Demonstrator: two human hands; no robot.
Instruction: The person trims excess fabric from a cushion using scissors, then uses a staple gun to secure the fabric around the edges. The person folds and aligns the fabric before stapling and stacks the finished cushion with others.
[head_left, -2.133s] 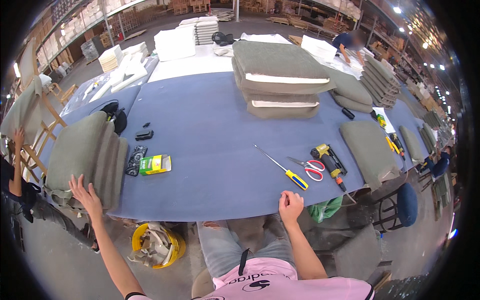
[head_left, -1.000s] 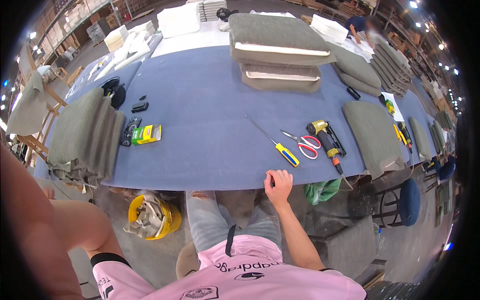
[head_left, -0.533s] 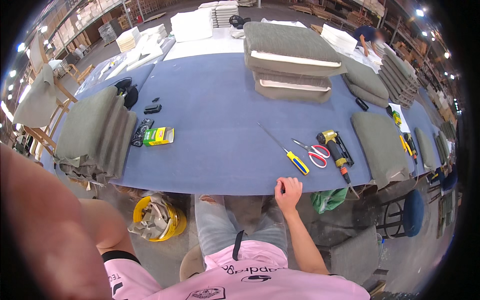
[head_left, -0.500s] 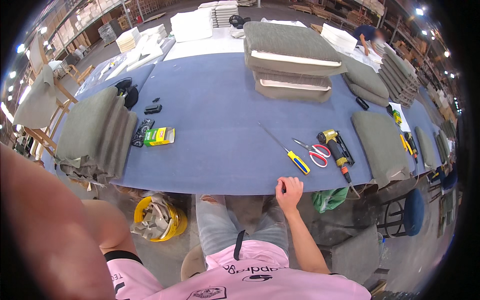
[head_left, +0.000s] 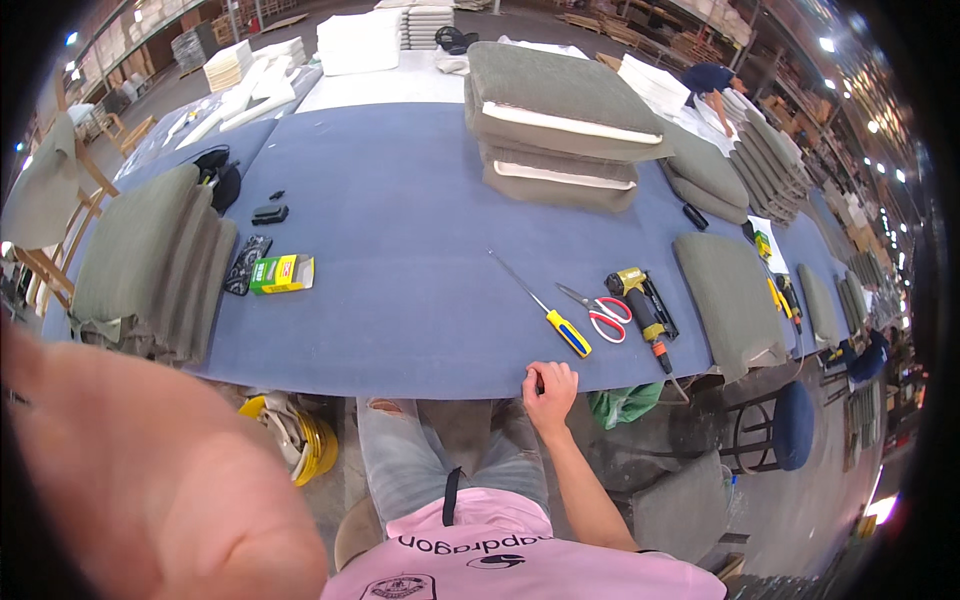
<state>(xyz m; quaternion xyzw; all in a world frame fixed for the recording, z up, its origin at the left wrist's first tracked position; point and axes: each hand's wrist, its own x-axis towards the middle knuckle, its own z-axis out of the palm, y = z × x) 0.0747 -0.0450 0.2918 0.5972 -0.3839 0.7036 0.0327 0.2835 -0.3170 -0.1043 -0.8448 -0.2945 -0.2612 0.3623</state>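
My left hand (head_left: pixel 170 480) looms large and blurred at the lower left, close to the camera and off the table; its fingers cannot be made out. My right hand (head_left: pixel 551 392) rests at the table's near edge with fingers curled; a small dark spot shows inside the curl, and what it is I cannot make out. Beyond it lies a screwdriver (head_left: pixel 568 333) with a yellow and blue handle. Red-handled scissors (head_left: pixel 610 318) and a pneumatic staple gun (head_left: pixel 645 310) lie to its right. Neither hand touches these tools.
Grey-green cushions stand stacked on the blue table (head_left: pixel 380 250): a left stack (head_left: pixel 150 260), a tall back stack (head_left: pixel 565 100) and a single cushion (head_left: pixel 730 300) at right. A green-yellow box (head_left: pixel 282 274) lies left. Below is a yellow bucket (head_left: pixel 318 450). A co-worker (head_left: pixel 712 85) bends over cushions far right.
My left arm has swung so the hand now fills the lower left. The whole view has shifted, with the table sliding leftward in it. My right hand stays at the table edge.
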